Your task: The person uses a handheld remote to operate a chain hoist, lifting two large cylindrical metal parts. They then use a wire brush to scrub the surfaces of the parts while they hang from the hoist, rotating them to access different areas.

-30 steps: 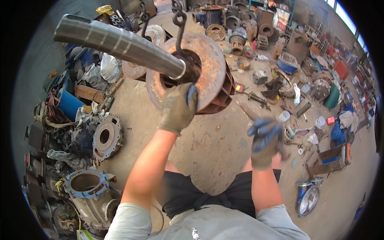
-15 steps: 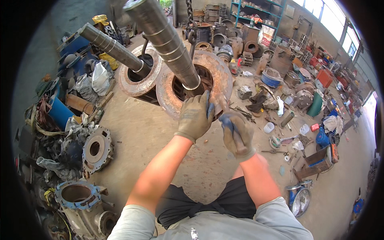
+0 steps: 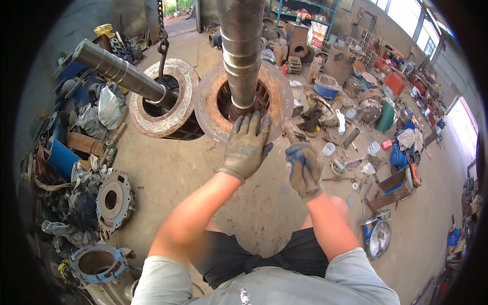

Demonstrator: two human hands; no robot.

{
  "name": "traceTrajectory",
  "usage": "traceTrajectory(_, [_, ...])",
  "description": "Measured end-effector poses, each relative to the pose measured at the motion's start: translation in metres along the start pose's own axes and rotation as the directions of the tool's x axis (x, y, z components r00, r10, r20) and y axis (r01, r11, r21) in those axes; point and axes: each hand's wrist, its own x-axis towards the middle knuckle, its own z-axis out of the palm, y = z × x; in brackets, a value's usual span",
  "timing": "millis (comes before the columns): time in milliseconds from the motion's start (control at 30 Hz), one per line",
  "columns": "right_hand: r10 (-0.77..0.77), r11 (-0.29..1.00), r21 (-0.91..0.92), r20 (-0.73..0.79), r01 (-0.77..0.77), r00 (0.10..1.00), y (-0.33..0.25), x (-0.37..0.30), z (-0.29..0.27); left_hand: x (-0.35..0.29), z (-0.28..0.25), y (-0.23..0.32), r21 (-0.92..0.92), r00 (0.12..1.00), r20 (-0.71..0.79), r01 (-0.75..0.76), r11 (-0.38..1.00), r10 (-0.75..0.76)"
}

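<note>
- The left hand in its grey-brown work glove (image 3: 246, 146) lies flat, fingers extended and slightly spread, over the near side of the rusty, round, ring-faced metal part (image 3: 277, 97), probably to steady it; whether its fingertips touch the shaft I cannot tell.
- The right hand in a matching blue-marked glove (image 3: 305, 170) is curled closed around a brown, stick-like tool (image 3: 290, 132), seemingly for a firm grip; the tool's far end points up the view, beside the ring's near right edge.
- The thick, grey, stepped steel shaft (image 3: 241, 56) stands in the ring's central hole, its long axis running almost straight up the view, apparently rising toward the camera.
- Left of it, a second grey steel shaft (image 3: 122, 73) slants up-left from a pale, weathered metal ring (image 3: 142, 118); a dark chain hook (image 3: 162, 51) reaches into that ring, perhaps bearing its weight.
</note>
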Motion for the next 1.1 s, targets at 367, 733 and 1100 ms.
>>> traceTrajectory(367, [-0.099,0.986,0.132,-0.036,0.103,0.994,-0.003,-0.029,0.012,-0.029,-0.051,-0.045,0.06,0.985,0.121,-0.132,0.989,0.124])
traceTrajectory(733, [0.254,0.938,0.315,-0.333,-0.147,0.908,0.007,-0.066,0.009,0.035,-0.019,-0.062,0.047,0.969,0.169,-0.19,0.981,0.179])
traceTrajectory(1100, [0.971,0.028,0.973,0.028,-0.229,0.238,0.117,-0.028,0.066,0.027,-0.003,-0.074,0.19,0.975,0.143,-0.194,0.962,0.169])
